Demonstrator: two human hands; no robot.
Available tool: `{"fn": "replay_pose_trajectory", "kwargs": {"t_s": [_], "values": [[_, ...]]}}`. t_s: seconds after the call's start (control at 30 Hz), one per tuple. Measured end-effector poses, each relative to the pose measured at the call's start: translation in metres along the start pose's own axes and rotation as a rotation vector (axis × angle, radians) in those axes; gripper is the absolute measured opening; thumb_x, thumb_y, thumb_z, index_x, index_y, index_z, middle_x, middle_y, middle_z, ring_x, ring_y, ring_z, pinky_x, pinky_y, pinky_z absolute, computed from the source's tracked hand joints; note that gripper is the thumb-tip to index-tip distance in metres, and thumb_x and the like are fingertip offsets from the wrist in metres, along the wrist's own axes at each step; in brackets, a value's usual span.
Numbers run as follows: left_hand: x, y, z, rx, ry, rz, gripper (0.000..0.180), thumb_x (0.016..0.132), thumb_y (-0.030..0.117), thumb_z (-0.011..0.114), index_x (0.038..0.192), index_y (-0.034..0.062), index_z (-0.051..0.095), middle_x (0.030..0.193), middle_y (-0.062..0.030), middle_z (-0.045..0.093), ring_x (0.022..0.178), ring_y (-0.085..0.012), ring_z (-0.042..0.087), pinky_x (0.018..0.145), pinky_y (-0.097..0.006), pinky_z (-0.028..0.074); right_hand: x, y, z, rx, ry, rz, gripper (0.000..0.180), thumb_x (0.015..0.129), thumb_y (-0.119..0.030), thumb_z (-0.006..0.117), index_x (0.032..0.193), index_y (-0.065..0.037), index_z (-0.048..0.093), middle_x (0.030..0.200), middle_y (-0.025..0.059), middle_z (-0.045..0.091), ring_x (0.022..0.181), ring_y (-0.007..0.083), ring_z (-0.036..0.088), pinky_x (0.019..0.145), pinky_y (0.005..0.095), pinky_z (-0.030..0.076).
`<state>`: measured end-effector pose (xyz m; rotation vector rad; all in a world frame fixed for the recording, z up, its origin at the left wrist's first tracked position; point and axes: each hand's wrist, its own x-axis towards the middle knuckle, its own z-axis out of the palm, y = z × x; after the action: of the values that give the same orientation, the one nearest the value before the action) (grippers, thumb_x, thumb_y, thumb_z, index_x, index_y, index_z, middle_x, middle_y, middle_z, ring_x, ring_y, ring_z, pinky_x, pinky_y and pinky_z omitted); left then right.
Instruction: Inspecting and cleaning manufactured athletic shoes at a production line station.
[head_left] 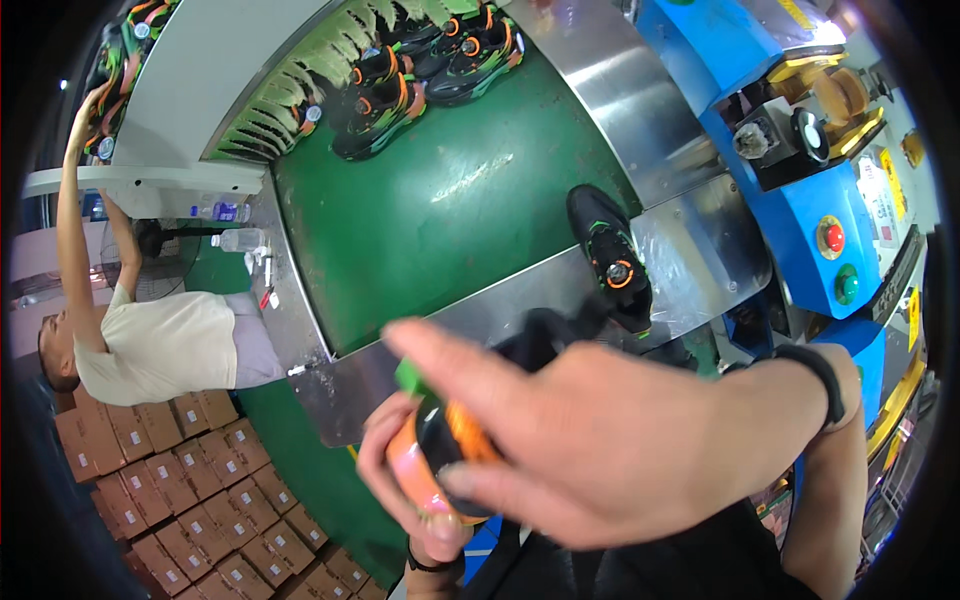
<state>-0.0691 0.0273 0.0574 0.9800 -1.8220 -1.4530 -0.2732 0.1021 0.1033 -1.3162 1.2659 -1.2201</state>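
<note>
At the lower centre of the frame, a black and orange shoe (445, 450) is grasped from the left by the left hand (400, 470), its fingers curled around the orange edge. The right hand (600, 440) is laid over the shoe from the right, fingers spread; whether it grips cannot be told. Most of the shoe is hidden beneath it. 1 black shoe (612, 260) is seen on the steel ledge (700, 250) above.

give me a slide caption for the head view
Both hands grip an orange-and-black shoe beside a green conveyor belt.
</note>
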Motion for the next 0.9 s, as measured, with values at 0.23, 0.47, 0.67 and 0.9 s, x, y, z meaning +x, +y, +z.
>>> {"fn": "replay_pose_trajectory", "kwargs": {"t_s": [0.23, 0.47, 0.67, 0.9], "values": [[-0.019, -0.137, -0.019, 0.497, 0.018, 0.658, 0.080, 0.066, 0.021, 0.088, 0.118, 0.0090, 0.029, 0.122, -0.0158, 0.032, 0.114, -0.0334, 0.043, 0.103, -0.055, 0.041, 0.004, 0.090, 0.070, -0.082, 0.105, 0.133, 0.084, 0.089, -0.025, 0.067, 0.148, 0.000, 0.012, 0.082, 0.0177, 0.066, 0.069, 0.0372, 0.065, 0.062, 0.0429, 0.051], [-0.057, -0.214, -0.022, 0.589, -0.621, 0.015, 0.032, 0.081, 0.013, 0.072, 0.105, 0.0025, 0.053, 0.117, -0.0192, 0.050, 0.104, -0.0397, 0.056, 0.085, -0.044, 0.049, -0.020, 0.264, 0.115, -0.751, -0.468, -0.112, 0.067, 0.078, -0.015, 0.067, 0.138, -0.003, 0.041, 0.082, 0.0129, 0.064, 0.080, 0.0338, 0.065, 0.065, 0.0447, 0.053], [-0.068, -0.206, -0.022, 0.414, -0.321, -0.043, 0.010, 0.081, -0.001, 0.064, 0.089, -0.0018, 0.058, 0.095, -0.0158, 0.064, 0.088, -0.0293, 0.065, 0.081, -0.036, 0.051, -0.093, 0.215, 0.064, -0.526, 0.328, 0.135, 0.041, 0.084, -0.009, 0.064, 0.124, -0.003, 0.057, 0.117, 0.0174, 0.062, 0.107, 0.0358, 0.059, 0.088, 0.0440, 0.050], [-0.026, -0.153, 0.012, 0.060, -0.229, -0.118, 0.018, 0.088, -0.001, 0.060, 0.105, -0.0015, 0.055, 0.104, -0.0086, 0.061, 0.098, -0.0144, 0.060, 0.091, -0.029, 0.048, -0.117, 0.301, 0.016, -0.541, 0.726, 0.842, 0.053, 0.071, -0.012, 0.062, 0.122, 0.001, 0.056, 0.098, 0.0327, 0.065, 0.097, 0.0481, 0.062, 0.088, 0.0502, 0.050]]}}
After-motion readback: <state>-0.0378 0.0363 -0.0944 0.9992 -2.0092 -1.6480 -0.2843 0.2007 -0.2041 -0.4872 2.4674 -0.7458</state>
